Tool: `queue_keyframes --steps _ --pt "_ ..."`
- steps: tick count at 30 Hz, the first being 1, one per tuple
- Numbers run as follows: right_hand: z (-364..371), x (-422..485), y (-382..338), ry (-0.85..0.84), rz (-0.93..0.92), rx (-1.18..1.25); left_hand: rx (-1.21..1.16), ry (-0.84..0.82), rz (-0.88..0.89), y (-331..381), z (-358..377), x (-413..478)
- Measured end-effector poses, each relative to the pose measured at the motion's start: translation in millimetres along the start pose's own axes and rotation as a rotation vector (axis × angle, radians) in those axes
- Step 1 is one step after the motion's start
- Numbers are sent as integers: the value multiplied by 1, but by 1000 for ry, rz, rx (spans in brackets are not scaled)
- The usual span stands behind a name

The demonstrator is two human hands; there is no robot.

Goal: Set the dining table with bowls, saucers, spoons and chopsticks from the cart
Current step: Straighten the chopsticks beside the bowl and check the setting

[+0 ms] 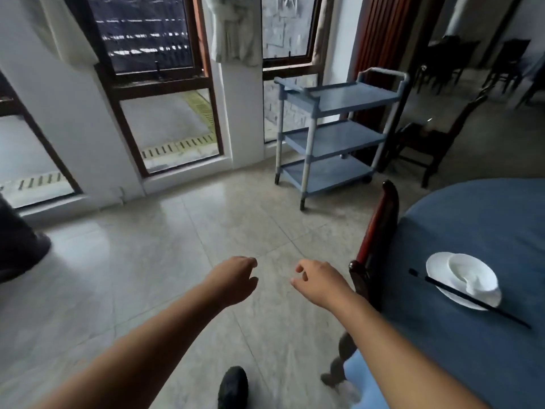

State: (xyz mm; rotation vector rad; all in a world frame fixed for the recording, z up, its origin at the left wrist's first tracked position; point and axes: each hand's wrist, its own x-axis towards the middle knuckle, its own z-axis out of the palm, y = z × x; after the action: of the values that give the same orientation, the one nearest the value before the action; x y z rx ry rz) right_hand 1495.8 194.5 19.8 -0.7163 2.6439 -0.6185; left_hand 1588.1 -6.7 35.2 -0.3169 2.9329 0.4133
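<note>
A blue three-shelf cart [339, 131] stands by the window across the floor; I see nothing on its shelves. At the right, the round table with a blue cloth [477, 231] carries a white saucer [436, 267] with a white bowl [469, 273] and what looks like a white spoon in it. Black chopsticks [472, 299] lie across the saucer's near rim. My left hand [236, 280] and my right hand [320, 280] hover over the floor, fingers loosely curled and apart, holding nothing. Both are well short of the cart and left of the table.
A red-brown wooden chair [376, 243] stands against the table's left edge, just right of my right hand. Another dark chair [427, 140] sits right of the cart. Windows line the far wall. Someone's dark trouser leg and shoe [20, 243] show at the left edge. My shoe [233, 388] is below.
</note>
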Motion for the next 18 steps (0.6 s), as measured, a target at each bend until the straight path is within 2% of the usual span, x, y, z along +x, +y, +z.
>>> queue_keyframes --steps 4,8,12,16,18 --pt "-23 77 4 94 167 70 13 -54 169 -8 -33 119" --pt "-65 120 28 201 322 109 0 -111 351 19 -63 222" --pt "-109 143 70 322 481 185 56 -151 551 80 -77 310" --pt "-144 158 136 548 614 234 116 -164 744 162 -72 385" --pt "-155 157 158 584 656 233 120 -146 799 189 -71 405"
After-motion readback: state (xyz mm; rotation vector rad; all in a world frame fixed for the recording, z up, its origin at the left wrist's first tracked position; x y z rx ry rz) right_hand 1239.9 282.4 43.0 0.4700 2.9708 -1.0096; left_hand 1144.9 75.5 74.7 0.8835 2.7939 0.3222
